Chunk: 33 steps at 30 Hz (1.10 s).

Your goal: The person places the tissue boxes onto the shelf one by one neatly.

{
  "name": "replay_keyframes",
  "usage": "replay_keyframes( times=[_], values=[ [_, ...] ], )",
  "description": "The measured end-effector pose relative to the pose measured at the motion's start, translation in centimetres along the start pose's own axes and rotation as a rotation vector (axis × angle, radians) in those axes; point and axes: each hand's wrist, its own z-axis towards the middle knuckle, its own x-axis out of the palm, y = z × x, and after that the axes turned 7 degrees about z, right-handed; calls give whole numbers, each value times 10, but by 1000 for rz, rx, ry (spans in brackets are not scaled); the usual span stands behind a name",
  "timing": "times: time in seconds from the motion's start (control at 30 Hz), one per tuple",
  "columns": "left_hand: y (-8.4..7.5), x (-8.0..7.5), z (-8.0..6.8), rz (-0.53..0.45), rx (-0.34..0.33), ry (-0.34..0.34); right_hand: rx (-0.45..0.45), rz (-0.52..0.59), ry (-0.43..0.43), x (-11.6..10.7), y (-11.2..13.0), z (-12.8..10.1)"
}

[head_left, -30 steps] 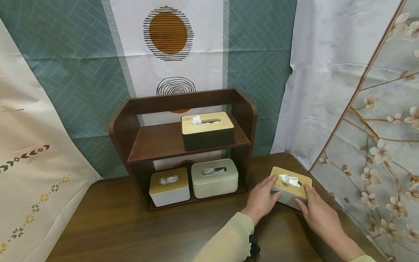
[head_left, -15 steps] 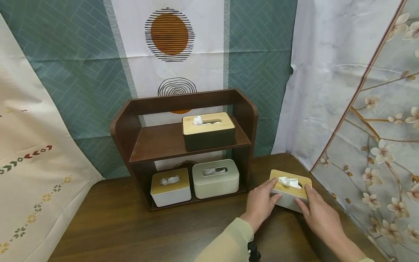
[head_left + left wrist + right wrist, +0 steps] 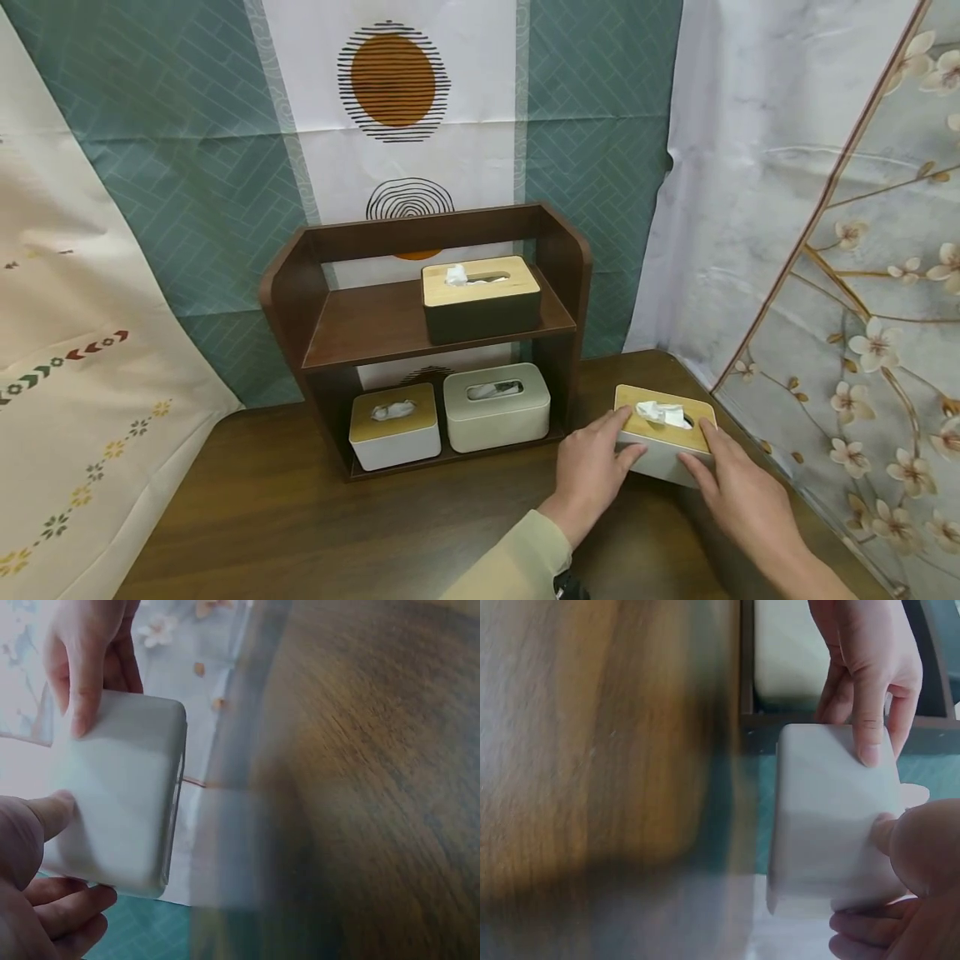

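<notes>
A small pale grey tissue box (image 3: pixel 654 457) with a bamboo lid and a tissue poking out stands on the dark wooden table (image 3: pixel 300 517), right of the shelf. My left hand (image 3: pixel 596 458) grips its left end, fingers on the lid edge and thumb on the near side. My right hand (image 3: pixel 731 479) grips the right end the same way. In the left wrist view the box (image 3: pixel 120 795) sits between my left hand (image 3: pixel 34 855) and right hand (image 3: pixel 90 660). The right wrist view shows the box (image 3: pixel 829 817) held by my right hand (image 3: pixel 919 851) and left hand (image 3: pixel 866 682).
A dark brown two-tier shelf (image 3: pixel 367 321) stands at the table's back. A black tissue box (image 3: pixel 480 310) is on its upper board; a white box (image 3: pixel 395 433) and a beige box (image 3: pixel 497 412) sit below. Patterned cloths hang behind and at the right.
Both hands keep their grip on the tissue box. The box and hands have edged slightly left, toward the shelf.
</notes>
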Motion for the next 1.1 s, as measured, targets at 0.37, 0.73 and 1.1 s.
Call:
replay_keyframes(
  times=[0.37, 0.73, 1.1],
  values=[
    [6, -37, -13, 62, 25, -104, -59, 31, -21, -11, 24, -2],
    [14, -75, -28, 84, 9, -118, -71, 46, -3, -21, 55, -4],
    [33, -106, -47, 150, 34, -200, -152, 79, -44, -16, 86, -3]
  ],
)
